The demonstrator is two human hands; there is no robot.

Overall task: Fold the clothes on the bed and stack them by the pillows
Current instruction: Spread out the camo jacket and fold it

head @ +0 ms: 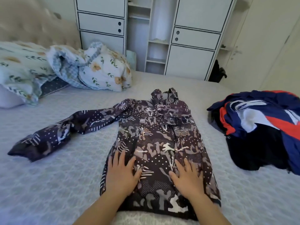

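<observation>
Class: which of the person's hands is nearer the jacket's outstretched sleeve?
Left. The left hand lies flat on the jacket on the sleeve's side; the right hand is farther across.

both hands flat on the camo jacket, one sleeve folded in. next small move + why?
Probably: left hand reaches for the left sleeve and folds it across the jacket. That sleeve lies stretched out on the bed, while the other is already tucked over the chest, and the right hand can pin the body.

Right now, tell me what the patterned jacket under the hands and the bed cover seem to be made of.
Patterned jacket: looks like thin synthetic woven fabric, slightly glossy; light glints off its pale camouflage patches and it creases crisply. Hedged: could be nylon or polyester.
Bed cover: seems a quilted textile, matte, with a raised stitched pattern across its pale surface.
</observation>
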